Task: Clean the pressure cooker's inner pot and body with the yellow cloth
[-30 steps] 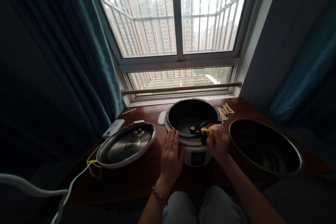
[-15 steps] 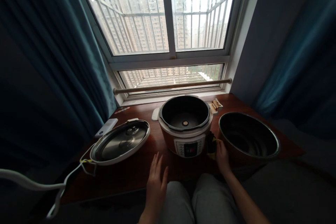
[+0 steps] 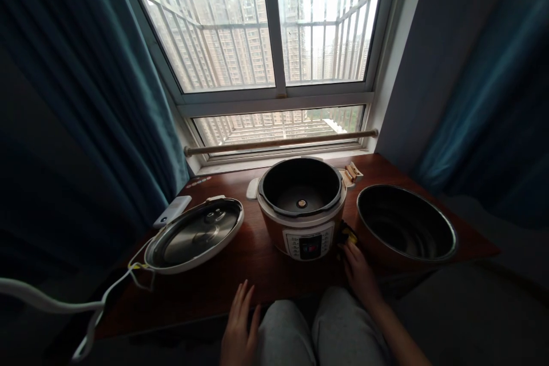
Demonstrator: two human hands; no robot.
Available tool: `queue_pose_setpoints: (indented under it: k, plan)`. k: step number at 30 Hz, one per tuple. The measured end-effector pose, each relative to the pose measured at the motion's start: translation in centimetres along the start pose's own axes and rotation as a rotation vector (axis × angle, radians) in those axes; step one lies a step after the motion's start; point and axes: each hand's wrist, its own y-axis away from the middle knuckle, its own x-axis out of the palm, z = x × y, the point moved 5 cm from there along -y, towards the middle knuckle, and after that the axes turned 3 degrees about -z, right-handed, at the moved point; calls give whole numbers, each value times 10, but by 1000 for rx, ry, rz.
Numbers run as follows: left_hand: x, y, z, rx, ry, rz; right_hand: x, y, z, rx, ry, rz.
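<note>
The small black-and-yellow object (image 3: 348, 234), its exact form hard to make out in the shade, lies on the reddish-brown wooden table (image 3: 257, 289), just right of the round white-and-brown electric cooker (image 3: 274, 229). The person's right hand (image 3: 360, 274) is at its near edge, fingers extended and slightly bent, the tips at or against it; whether they grip it cannot be told. The left hand (image 3: 240, 323) is in front of the cooker and to its left, near the table's front edge, with fingers stretched out, slightly apart, and holding nothing.

The cooker stands upright and open, its dark interior showing a small round brassy piece (image 3: 302, 203) at the bottom and its front panel (image 3: 310, 245) facing the person. Left of the cooker, well apart from it, lies a round white-rimmed lid (image 3: 195, 237) with its shiny metal inner face up. A white rectangular device (image 3: 172, 211) is beyond the lid, farther left of the cooker. Right of the cooker, past the black-and-yellow object, stands a wide brown pot (image 3: 405, 223) with a dark inside and a shiny metal rim. Behind the cooker is the grey-framed window (image 3: 281, 100).
</note>
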Motion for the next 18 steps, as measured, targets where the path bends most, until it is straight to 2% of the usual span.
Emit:
queue_pose_setpoints:
  k: [5, 11, 15, 18]
  plan:
    - [3, 1, -6, 16, -2, -2, 11, -15, -9, 21, 68, -7]
    - [6, -2, -16, 41, 12, -6, 13, -29, -14, 55, 63, -41]
    - [4, -3, -20, 80, 9, -37, 3, -22, -4, 55, -9, -19]
    - [0, -5, -32, 149, 10, -81, -16, -11, 16, 58, -55, 6]
